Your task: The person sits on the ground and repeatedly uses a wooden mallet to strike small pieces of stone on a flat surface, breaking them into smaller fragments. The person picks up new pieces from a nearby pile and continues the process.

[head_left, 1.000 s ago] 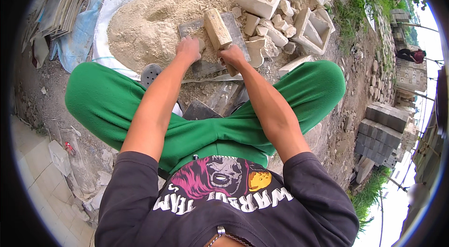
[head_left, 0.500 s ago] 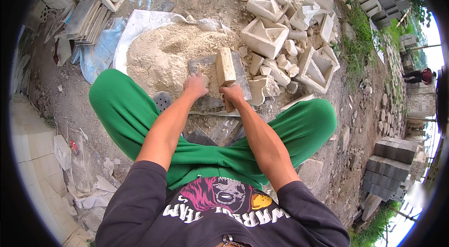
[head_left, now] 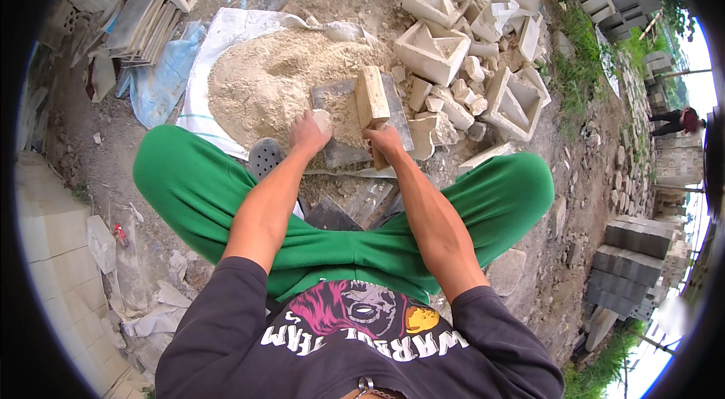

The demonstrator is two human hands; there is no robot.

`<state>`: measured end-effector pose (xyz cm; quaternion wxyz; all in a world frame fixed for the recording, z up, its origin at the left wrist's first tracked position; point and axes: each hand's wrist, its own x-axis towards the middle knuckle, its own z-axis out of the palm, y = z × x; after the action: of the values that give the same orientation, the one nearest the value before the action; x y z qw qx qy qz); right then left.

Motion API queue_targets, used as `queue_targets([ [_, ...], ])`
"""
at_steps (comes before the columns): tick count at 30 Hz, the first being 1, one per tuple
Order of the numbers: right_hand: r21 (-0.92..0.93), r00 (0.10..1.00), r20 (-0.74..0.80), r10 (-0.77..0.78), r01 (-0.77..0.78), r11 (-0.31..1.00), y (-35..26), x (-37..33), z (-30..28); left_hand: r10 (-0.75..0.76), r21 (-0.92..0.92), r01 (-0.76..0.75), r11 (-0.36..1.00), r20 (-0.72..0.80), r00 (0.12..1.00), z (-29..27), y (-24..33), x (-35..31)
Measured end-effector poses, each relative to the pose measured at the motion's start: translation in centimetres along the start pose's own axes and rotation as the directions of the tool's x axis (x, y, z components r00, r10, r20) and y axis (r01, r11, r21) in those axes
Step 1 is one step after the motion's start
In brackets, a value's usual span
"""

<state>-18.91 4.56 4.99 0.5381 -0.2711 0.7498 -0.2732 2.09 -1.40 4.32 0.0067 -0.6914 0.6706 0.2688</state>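
Observation:
My right hand (head_left: 386, 141) is closed round the handle of a wooden mallet, whose thick block head (head_left: 371, 97) sits over a dark flat slab (head_left: 398, 113). In my left hand (head_left: 307, 134) is a pale chunk of broken concrete (head_left: 322, 122), held near the slab's left edge. Crushed pale grit is scattered on the slab between the two hands. Beyond it a heap of pale powder and crumbs (head_left: 253, 78) covers a white woven sack (head_left: 220, 27) on the ground. Whether the mallet head touches the slab is unclear.
Right of the slab lie broken concrete pieces (head_left: 455, 108) and cast hollow blocks (head_left: 432, 51). Stacked flat boards (head_left: 143, 25) and blue sheeting (head_left: 155, 89) are at left. Grey blocks (head_left: 623, 278) stand far right; a person (head_left: 683, 121) is in the distance. My green-trousered knees flank the work.
My left hand has shifted slightly left with the concrete chunk, away from the mallet. The mallet stays over the slab in my right hand. The view has moved a little.

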Motion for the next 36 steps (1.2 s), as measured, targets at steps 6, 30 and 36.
queue_targets([
  [6, 0.049, 1.0, -0.012, -0.007, 0.008, 0.999, 0.0, -0.3, 0.0, 0.473, 0.039, -0.475, 0.879, -0.194, 0.86, -0.2, -0.5, -1.8],
  [30, 0.042, 0.989, -0.138, 0.061, -0.056, 0.998, -5.8, -4.6, -5.2, 0.627, 0.275, -0.7, 0.659, 0.314, 0.713, 5.6, 2.5, -3.3],
  [36, -0.126, 0.981, -0.194, -0.013, -0.012, 0.992, -3.2, -5.5, -3.6, 0.7, 0.332, -0.717, 0.613, 0.191, 0.688, 6.0, 2.5, -0.4],
])
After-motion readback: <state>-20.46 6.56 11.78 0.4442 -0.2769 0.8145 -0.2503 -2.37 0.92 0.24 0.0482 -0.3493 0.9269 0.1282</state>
